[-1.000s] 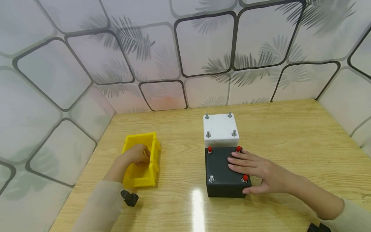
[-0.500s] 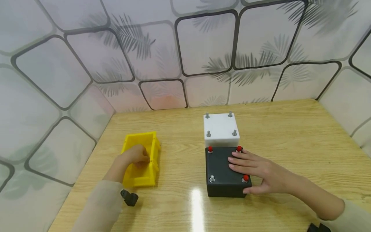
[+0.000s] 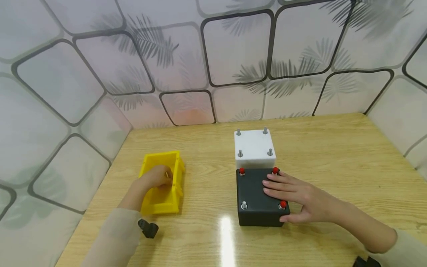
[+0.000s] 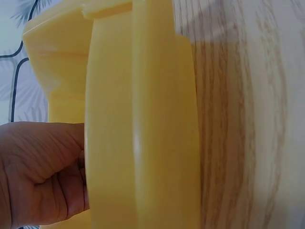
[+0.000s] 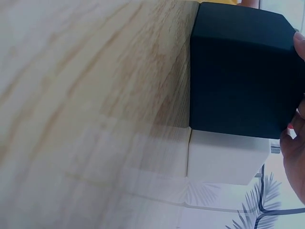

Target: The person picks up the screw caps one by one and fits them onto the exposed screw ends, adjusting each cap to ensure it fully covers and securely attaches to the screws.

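Note:
My left hand [image 3: 157, 176] reaches down into a yellow plastic bin [image 3: 161, 208]. Its fingertips are hidden by the hand and, in the left wrist view, by the bin's wall [image 4: 143, 119], so whatever they touch does not show. With fingers extended, my right hand [image 3: 297, 195] rests on the top of a black box [image 3: 251, 191], its thumb against the near right corner. Red caps [image 3: 283, 204] cover bolts at three corners of that box. The near left bolt [image 3: 244, 205] is bare metal.
Right behind the black box stands a white box [image 3: 254, 144] with a bare bolt [image 3: 240, 153] at each corner. Both boxes and the bin are on a wooden table [image 3: 333, 155]. A patterned backdrop [image 3: 237, 48] encloses its back and sides.
The left hand stays inside the bin, with only slight shifts of its fingers. The right hand and both boxes hold their places.

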